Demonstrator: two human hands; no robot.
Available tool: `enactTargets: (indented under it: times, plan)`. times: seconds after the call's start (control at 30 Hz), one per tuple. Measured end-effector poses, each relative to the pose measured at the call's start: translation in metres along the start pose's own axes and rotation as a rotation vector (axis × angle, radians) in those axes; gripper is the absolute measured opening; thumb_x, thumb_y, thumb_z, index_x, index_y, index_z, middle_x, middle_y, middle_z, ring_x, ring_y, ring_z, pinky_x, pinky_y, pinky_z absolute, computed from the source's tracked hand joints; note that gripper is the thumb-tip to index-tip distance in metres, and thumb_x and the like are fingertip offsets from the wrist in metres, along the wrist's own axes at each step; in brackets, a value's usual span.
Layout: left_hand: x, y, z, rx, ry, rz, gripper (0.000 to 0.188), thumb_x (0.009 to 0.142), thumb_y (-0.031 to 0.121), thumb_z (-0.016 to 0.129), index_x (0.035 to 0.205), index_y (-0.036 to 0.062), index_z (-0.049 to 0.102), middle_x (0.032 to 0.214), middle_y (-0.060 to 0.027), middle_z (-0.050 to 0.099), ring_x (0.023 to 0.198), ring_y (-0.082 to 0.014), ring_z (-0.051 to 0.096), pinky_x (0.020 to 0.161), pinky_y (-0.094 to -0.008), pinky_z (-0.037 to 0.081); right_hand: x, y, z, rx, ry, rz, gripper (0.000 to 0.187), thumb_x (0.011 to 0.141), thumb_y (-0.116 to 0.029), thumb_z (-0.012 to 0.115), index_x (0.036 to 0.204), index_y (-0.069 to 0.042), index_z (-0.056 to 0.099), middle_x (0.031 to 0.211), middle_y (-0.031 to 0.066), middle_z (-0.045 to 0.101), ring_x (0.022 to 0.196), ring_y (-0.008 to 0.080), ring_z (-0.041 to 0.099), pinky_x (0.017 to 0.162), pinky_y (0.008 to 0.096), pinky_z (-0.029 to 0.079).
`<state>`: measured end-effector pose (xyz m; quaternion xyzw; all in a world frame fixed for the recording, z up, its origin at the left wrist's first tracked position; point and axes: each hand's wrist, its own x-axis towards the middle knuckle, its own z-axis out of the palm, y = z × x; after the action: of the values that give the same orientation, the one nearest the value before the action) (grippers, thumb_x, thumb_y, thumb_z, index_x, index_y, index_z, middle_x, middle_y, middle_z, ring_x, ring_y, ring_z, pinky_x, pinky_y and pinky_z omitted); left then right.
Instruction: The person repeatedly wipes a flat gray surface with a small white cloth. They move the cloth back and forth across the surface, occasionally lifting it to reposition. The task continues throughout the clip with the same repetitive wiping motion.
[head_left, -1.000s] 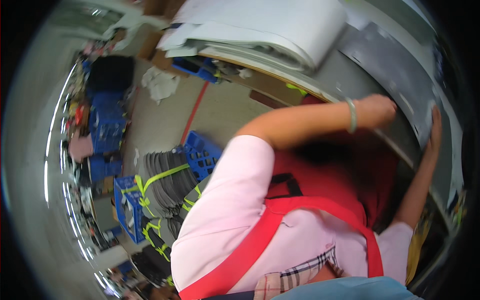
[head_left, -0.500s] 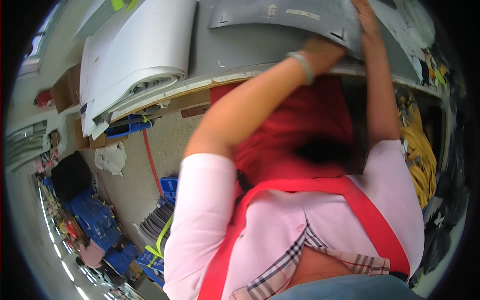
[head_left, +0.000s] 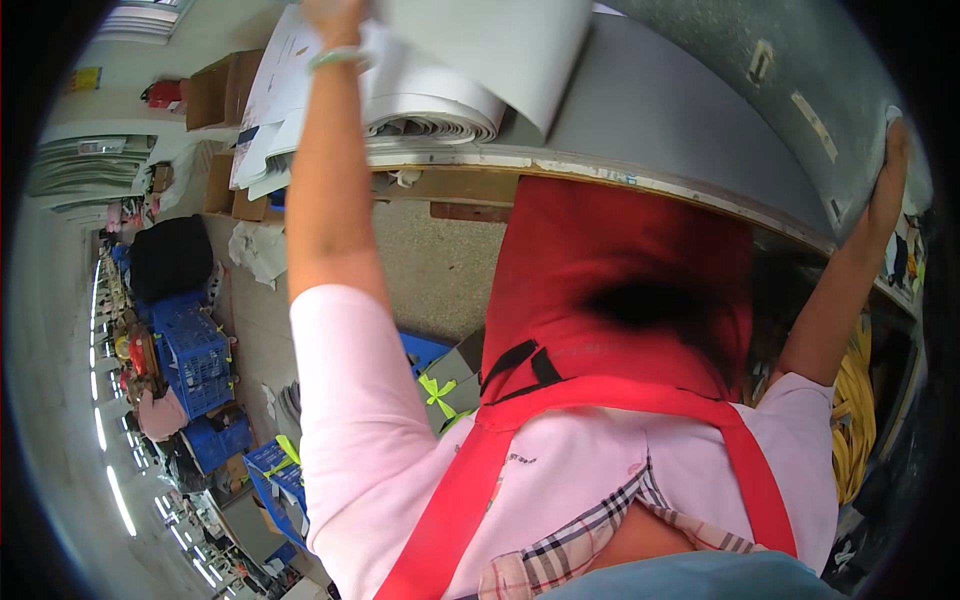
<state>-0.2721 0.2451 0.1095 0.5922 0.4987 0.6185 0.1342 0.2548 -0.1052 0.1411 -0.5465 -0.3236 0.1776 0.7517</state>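
My left hand (head_left: 335,15) is at the upper edge of view, over a thick roll of white sheet material (head_left: 430,95). A pale grey-white flap (head_left: 490,50) stands raised beside it. The hand is blurred and partly cut off, so its grip on the flap cannot be made out. Far to the right, my right hand (head_left: 893,170) is closed on the right edge of a large dark grey panel (head_left: 740,90) with slots cut in it. That panel is tilted up over a grey sheet (head_left: 640,120) lying on the worktable.
The worktable's worn front edge (head_left: 600,178) runs in front of my red apron. Yellow strips (head_left: 853,420) hang in a bundle below right. On the floor to the left are blue crates (head_left: 195,360), a black covered heap (head_left: 172,258) and cardboard boxes (head_left: 222,90).
My left hand has swung from under the panel to the far left, above the white roll. My right hand and the panel have shifted right in view, and a pale flap now stands raised.
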Motion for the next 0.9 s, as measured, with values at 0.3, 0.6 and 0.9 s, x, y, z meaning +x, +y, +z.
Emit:
enactTargets:
  times: [0.3,0.6,0.9]
  plan:
    - [-0.045,-0.103,-0.214,-0.2,0.015,-0.743,0.037,0.099,0.007,0.06,0.125,-0.0179,0.052,0.118,-0.0291,0.063,0.099,-0.0409,0.069,0.088,-0.0523,0.063,0.009,0.05,0.007,-0.02,-0.215,0.274,0.044,0.101,-0.041,0.066,0.128,-0.006,0.063,0.117,0.0066,0.069,0.103,0.016,0.068,0.087,0.0291,0.056]
    - [-0.05,-0.051,-0.183,-0.856,0.052,-1.0,0.056,0.103,0.006,0.056,0.149,-0.0063,0.027,0.151,-0.0281,0.039,0.138,-0.0419,0.046,0.111,-0.0576,0.047,0.002,0.072,0.012,-0.016,-0.282,0.274,0.034,0.104,-0.033,0.065,0.125,-0.006,0.065,0.113,0.0034,0.068,0.101,0.0127,0.066,0.09,0.0257,0.053]
    - [-0.074,-0.104,-0.177,-0.461,0.131,-0.743,0.022,0.091,-0.003,0.07,0.11,-0.0023,0.06,0.104,-0.0155,0.068,0.091,-0.0295,0.07,0.069,-0.0398,0.063,0.01,0.088,-0.015,0.084,-0.256,0.347,0.038,0.105,-0.032,0.062,0.132,-0.005,0.063,0.123,0.0061,0.067,0.113,0.0155,0.064,0.1,0.0286,0.049]
